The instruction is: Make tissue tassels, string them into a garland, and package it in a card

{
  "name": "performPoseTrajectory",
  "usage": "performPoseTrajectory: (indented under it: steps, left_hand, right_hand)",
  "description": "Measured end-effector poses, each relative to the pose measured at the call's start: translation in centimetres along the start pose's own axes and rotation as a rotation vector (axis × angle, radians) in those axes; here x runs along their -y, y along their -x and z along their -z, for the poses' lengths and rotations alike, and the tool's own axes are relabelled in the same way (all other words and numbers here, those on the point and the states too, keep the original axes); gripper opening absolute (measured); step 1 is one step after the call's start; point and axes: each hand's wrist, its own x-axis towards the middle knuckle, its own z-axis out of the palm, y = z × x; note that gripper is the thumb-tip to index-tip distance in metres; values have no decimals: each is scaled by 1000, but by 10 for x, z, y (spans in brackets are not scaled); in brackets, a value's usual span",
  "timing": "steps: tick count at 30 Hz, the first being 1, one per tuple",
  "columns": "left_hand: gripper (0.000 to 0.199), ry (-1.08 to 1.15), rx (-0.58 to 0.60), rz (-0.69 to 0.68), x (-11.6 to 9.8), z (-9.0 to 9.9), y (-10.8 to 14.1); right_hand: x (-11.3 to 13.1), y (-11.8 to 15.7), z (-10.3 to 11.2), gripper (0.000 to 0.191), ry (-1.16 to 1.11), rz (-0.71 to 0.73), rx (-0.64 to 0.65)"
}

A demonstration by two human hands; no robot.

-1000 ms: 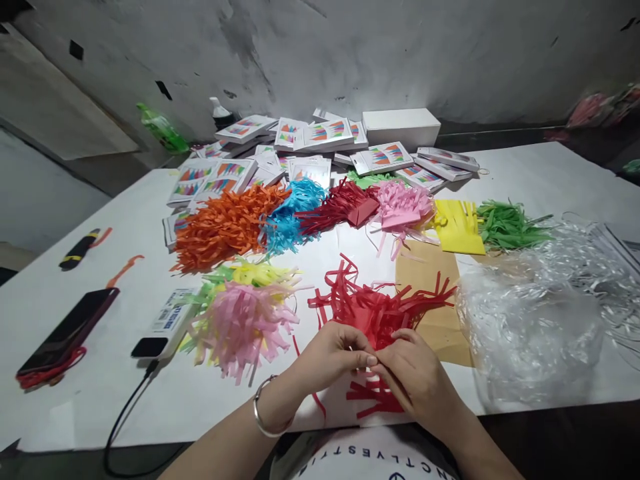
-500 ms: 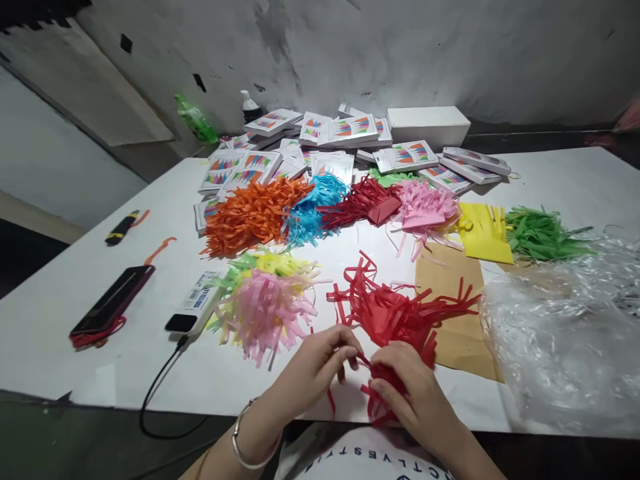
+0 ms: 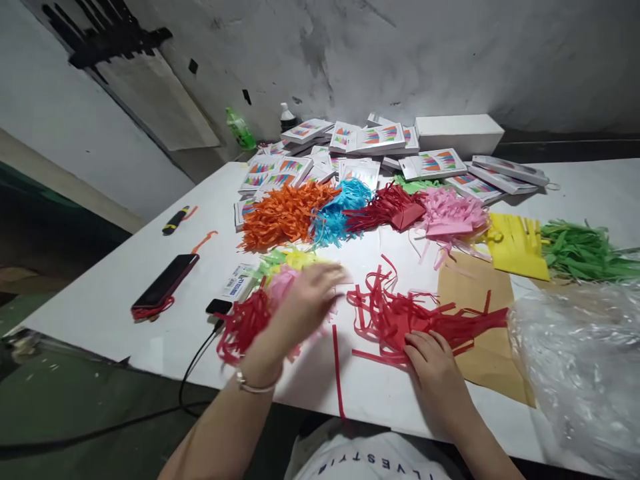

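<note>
My left hand (image 3: 317,293), blurred by motion, is over the pink paper fringe (image 3: 283,283) with its fingers partly stretched and nothing seen in them. A red fringed paper tassel (image 3: 247,323) lies on the left pile beside my left wrist. On the right, my right hand (image 3: 433,363) has its fingers curled onto the near side of a heap of red paper fringe (image 3: 400,320); the thumb is hidden. Between the hands, a single loose red strip (image 3: 337,373) lies on the white table (image 3: 310,383), reaching its front edge.
Orange fringe (image 3: 285,217), blue fringe (image 3: 345,207), dark red, pink, yellow and green ones form a row behind. Picture boxes (image 3: 375,137) are heaped at the back. A phone (image 3: 167,283) and a cabled white device (image 3: 237,283) lie left. Brown paper (image 3: 493,353) and clear plastic (image 3: 580,360) lie right.
The red tassel both hands worked on at the front edge now lies on the left pile. My left hand has moved up; my right hand has moved onto the red heap. The view has shifted left.
</note>
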Motion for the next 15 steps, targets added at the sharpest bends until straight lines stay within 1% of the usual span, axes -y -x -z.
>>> performPoseTrajectory:
  steps: [1,2,3,4,5,7,9,12,14,15]
  left_hand:
    - [26,81,177,-139,-17,-21,0]
    - [25,140,314,-253,-33,-41,1]
    - [25,165,417,-311,-46,-58,3]
    - [25,171,470,-306,-57,-73,6]
    - [25,166,504,-286,-65,-84,8]
    - [26,154,528,-226,-71,-95,13]
    - [28,159,535,-199,-70,-97,16]
    - [27,173,534,-186,-67,-96,18]
    - [22,172,521,-171,-68,-97,18]
    - [19,169,510,-165,-69,-99,19]
  right_hand:
    - [-1,1,4,28,-16,-5,11]
    - [-2,2,8,25,-36,-14,25]
    - [-4,3,12,22,-56,-26,41]
    - [-6,5,16,20,-67,-42,51]
    - [-9,7,19,18,-67,-65,53]
    - [-21,15,24,15,-35,-142,22]
    - [-39,26,30,14,16,-275,-51]
    - [-68,44,47,21,165,-534,-170]
    - [-78,50,63,26,289,-683,-296]
    - [-77,50,70,30,339,-721,-381]
